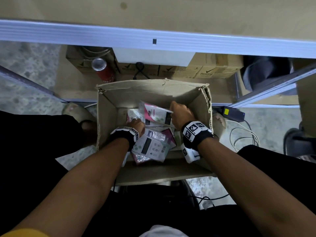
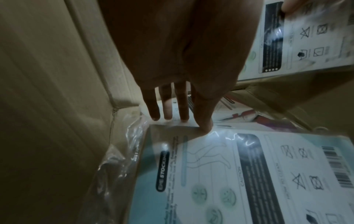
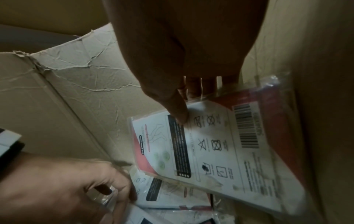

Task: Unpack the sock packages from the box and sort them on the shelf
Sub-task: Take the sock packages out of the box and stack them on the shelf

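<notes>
An open cardboard box (image 1: 109,117) stands on the floor between my feet, with several sock packages (image 1: 153,144) lying loose inside. My right hand (image 1: 179,115) pinches a pink-and-white package (image 1: 157,115) at its corner and holds it tilted above the others; the thumb (image 3: 180,115) lies on its printed face (image 3: 220,151), the fingers behind. My left hand (image 1: 136,124) reaches down by the box's left wall. There its thumb (image 2: 205,125) and fingers pinch the top edge of a teal-and-white package (image 2: 229,174). The shelf board (image 1: 171,11) with its grey front rail (image 1: 102,35) runs across above.
Under the shelf stand a red can (image 1: 102,69), a white box (image 1: 153,57) and brown cartons (image 1: 205,69). A black power adapter (image 1: 232,113) and looped cables (image 1: 242,134) lie right of the box. Slanted metal shelf struts (image 1: 273,89) flank it.
</notes>
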